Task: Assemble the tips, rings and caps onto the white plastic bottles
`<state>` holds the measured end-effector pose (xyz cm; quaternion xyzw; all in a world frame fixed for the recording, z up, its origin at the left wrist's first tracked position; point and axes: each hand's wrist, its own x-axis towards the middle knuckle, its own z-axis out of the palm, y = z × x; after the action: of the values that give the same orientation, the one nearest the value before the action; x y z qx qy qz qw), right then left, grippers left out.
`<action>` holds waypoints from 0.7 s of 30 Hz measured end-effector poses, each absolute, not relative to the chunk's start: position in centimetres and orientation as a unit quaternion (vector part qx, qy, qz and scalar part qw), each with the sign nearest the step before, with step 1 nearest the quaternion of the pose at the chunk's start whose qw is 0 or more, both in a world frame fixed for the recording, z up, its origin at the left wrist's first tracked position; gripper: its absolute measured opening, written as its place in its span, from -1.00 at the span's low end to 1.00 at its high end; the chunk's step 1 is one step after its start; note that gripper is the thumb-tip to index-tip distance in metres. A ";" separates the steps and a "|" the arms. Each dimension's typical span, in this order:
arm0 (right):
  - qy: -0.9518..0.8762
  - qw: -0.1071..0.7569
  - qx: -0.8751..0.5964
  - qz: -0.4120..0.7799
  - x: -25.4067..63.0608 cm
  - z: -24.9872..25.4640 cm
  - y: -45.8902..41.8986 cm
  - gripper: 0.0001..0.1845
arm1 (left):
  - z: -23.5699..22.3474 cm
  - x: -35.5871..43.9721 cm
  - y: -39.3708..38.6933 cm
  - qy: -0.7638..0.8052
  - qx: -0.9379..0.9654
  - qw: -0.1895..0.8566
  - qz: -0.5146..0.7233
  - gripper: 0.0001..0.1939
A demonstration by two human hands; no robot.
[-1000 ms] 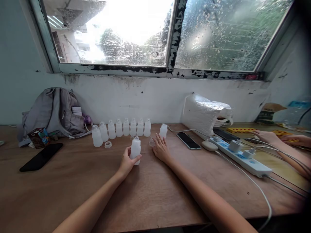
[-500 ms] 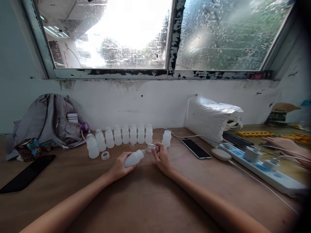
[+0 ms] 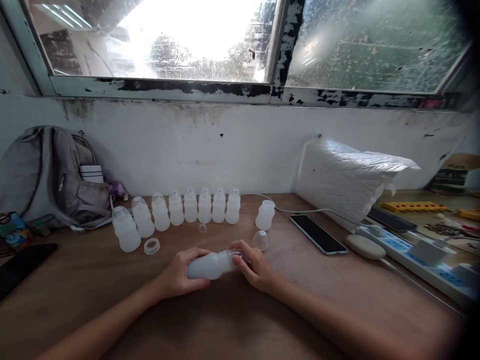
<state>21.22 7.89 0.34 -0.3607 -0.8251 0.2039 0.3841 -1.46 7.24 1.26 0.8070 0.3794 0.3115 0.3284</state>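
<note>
My left hand (image 3: 182, 275) is wrapped round the body of a frosted white baby bottle (image 3: 206, 267), which lies tilted sideways just above the table. At the bottle's top end, the fingers of my right hand (image 3: 255, 267) are closed on a clear cap (image 3: 234, 258) over the teat; the fingers partly cover it. Behind my right hand, another clear cap (image 3: 260, 240) rests on the table. An open baby bottle (image 3: 265, 216) without a top stands just beyond it. A white collar ring (image 3: 152, 246) and a small clear teat (image 3: 203, 227) lie farther left.
Several capped baby bottles (image 3: 204, 206) stand in a row along the wall. A grey backpack (image 3: 56, 175) and a black phone (image 3: 22, 267) are at left. On the right are another phone (image 3: 318, 234), a power strip (image 3: 416, 257), cables and a silvery padded bag (image 3: 337, 180).
My right hand has brought the clear cap onto the end of the bottle, which is now more level. The view has shifted, and a clear cap behind my right hand has come into sight.
</note>
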 end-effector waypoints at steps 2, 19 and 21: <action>-0.828 0.384 -0.352 0.209 21.3 0.4 7.8 -0.80 | 1.4 -1.7 7.3 0.396 0.779 0.369 0.315 -0.55; -0.780 0.524 -0.342 0.019 20.0 0.0 2.7 -0.77 | 1.6 -0.1 2.6 0.325 0.773 0.274 0.471 -0.81; -0.767 0.550 -0.331 0.000 19.9 -0.4 2.1 -0.74 | 1.7 0.2 1.7 0.315 0.761 0.277 0.495 -0.80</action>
<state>19.92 2.12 -0.37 -0.3315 -0.7667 -0.0001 0.5499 0.21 1.70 1.72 0.7610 0.3154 0.4947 0.2769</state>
